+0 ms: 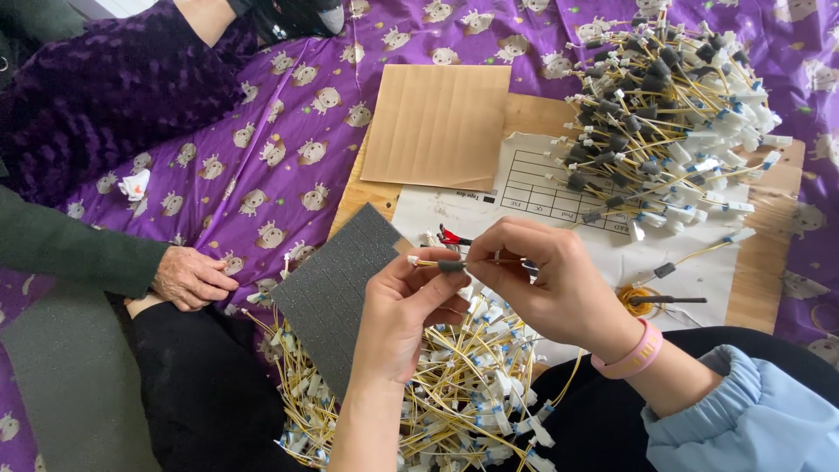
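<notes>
While both hands meet over the lap, they pinch one thin yellow cable [454, 262] between them. The left hand [406, 310] is closed on its near end, thumb and forefinger clamped just by a small dark sleeve [452, 266] on the wire. The right hand [546, 275] is closed on the same cable a little farther along, fingers curled over it; a pink wristband [631, 354] sits on that wrist above a light blue cuff [743, 411]. The cable lies level, held in the air above a loose heap of cables [454, 393] with white plugs that rests on the lap.

Just left of the left hand a grey foam pad [336, 284] stands tilted, its lower edge in the heap. Beyond the hands a wooden board [769, 253] serves as the worktop, lying on a purple patterned cloth [280, 131]. On it lie a printed sheet [542, 188], a piece of cardboard [437, 122] and a second pile [664, 114] of cables, these with dark sleeves on them. A small red tool [450, 236] peeks out just behind the hands, and a lone sleeved cable [669, 299] lies near the right wrist.

At the left edge another person's hand [188, 278], in a dark green sleeve, rests on the cloth, well apart from the work.
</notes>
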